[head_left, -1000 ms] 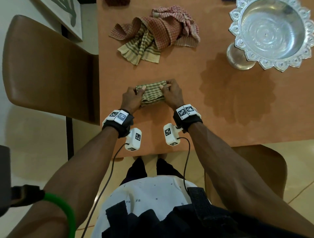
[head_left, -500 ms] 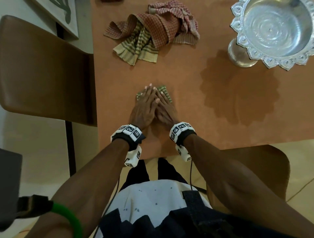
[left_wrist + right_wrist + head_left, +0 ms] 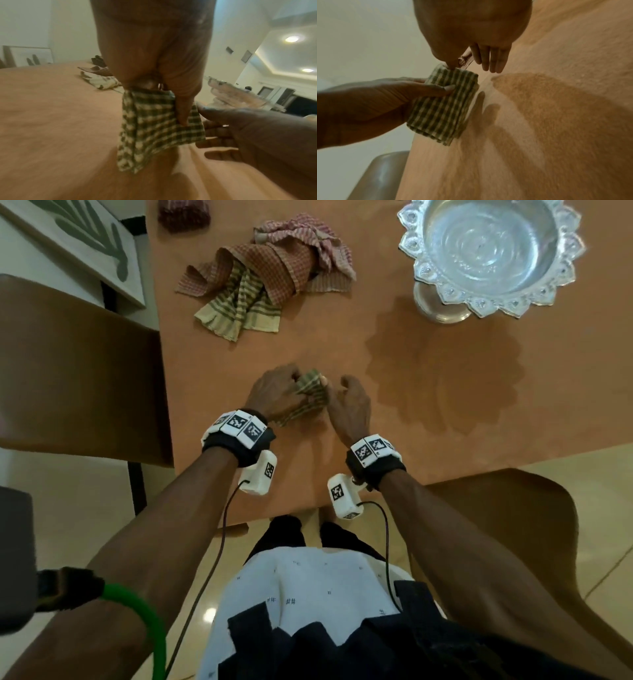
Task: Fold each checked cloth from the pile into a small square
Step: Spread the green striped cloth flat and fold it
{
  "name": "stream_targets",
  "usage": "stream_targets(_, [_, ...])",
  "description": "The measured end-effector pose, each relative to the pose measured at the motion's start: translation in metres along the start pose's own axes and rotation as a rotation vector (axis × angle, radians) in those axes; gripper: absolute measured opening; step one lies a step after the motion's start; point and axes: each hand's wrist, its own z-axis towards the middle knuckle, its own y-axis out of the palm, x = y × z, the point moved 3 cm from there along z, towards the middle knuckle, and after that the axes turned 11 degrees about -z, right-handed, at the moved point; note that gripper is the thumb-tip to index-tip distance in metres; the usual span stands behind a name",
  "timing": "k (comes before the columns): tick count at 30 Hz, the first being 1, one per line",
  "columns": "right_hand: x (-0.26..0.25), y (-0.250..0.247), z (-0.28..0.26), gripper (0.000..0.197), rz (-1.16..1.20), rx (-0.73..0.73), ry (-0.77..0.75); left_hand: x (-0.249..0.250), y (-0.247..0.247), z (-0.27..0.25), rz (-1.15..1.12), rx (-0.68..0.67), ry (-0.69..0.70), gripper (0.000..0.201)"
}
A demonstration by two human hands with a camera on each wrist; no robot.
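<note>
Your left hand (image 3: 274, 393) grips the small folded green-and-cream checked cloth (image 3: 310, 395), thumb (image 3: 184, 113) pressed across one face and the other fingers curled behind it, so the cloth hangs lifted just above the orange-brown counter (image 3: 342, 344). Your right hand (image 3: 349, 405) pinches the cloth's top corner between thumb and forefinger, while its other three fingers (image 3: 494, 59) stretch out straight and close together, clear of the fabric. The fold is blurred in the wrist views, so its exact layers are hard to count.

Farther back on the counter lies the loose pile of unfolded checked cloths (image 3: 270, 275), red-and-cream over green-striped. To the right of that pile stands an ornate silver pedestal bowl with a scalloped rim (image 3: 489, 254). A brown chair (image 3: 75, 371) sits at the counter's left edge.
</note>
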Motion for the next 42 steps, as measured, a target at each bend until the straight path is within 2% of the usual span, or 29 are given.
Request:
stream_targets(2, [0.016,-0.012,0.002,0.069,0.151,-0.042,0.144,0.031,0.009,0.008,-0.161,-0.056,0.017,0.043])
stream_targets(4, [0.029,-0.030,0.002,0.072,0.506,-0.086,0.293,0.054,0.023,0.021,-0.322,-0.104,-0.022,0.042])
stream_targets(6, [0.040,-0.044,0.003,0.055,0.808,-0.170,0.367,0.068,0.044,0.035,-0.483,-0.160,-0.066,0.046])
stream_targets(9, [0.059,-0.072,0.007,0.041,0.924,-0.162,0.427,0.092,0.075,0.052,-0.441,-0.191,-0.048,0.043])
stream_targets(10, [0.077,-0.090,0.013,0.040,0.942,-0.070,0.443,0.115,0.091,0.062,-0.380,-0.225,0.002,0.041])
stream_targets(13, [0.095,-0.097,0.020,0.036,0.918,0.052,0.522,0.131,0.103,0.065,-0.254,-0.181,0.096,0.044])
stream_targets(16, [0.141,-0.127,0.033,0.029,0.922,0.312,0.653,0.161,0.132,0.069,-0.107,-0.152,0.169,0.052])
stream_targets(18, [0.166,-0.151,0.048,0.031,0.863,0.482,0.741,0.182,0.146,0.074,0.031,-0.148,0.244,0.046])
stream_targets(20, [0.178,-0.175,0.064,0.044,0.767,0.606,0.819,0.205,0.152,0.078,0.166,-0.131,0.452,0.032])
stream_targets(23, [0.191,-0.212,0.096,0.056,0.726,0.744,0.863,0.259,0.150,0.075,0.288,0.015,0.830,0.025])
stream_targets(25, [0.196,-0.244,0.132,0.057,0.785,0.827,0.815,0.305,0.140,0.088,0.303,0.061,0.935,0.029])
stream_targets(27, [0.197,-0.285,0.183,0.062,0.851,0.871,0.752,0.353,0.131,0.123,0.348,0.055,0.933,0.031])
stream_targets(30, [0.191,-0.340,0.262,0.060,0.930,0.801,0.641,0.411,0.122,0.186,0.350,-0.047,0.818,0.035])
stream_targets(33, [0.187,-0.377,0.337,0.062,1.040,0.667,0.563,0.452,0.126,0.244,0.372,-0.100,0.766,0.041])
stream_targets(34, [0.186,-0.386,0.362,0.054,1.085,0.619,0.541,0.464,0.130,0.266,0.423,-0.108,0.757,0.044])
stream_targets(36, [0.188,-0.395,0.398,0.028,1.104,0.527,0.519,0.475,0.143,0.297,0.523,-0.148,0.698,0.047])
stream_targets(37, [0.191,-0.399,0.419,0.021,1.099,0.484,0.523,0.480,0.151,0.317,0.541,-0.173,0.664,0.046])
stream_targets(42, [0.219,-0.398,0.511,0.016,1.150,0.335,0.579,0.492,0.172,0.397,0.588,-0.244,0.556,0.036])
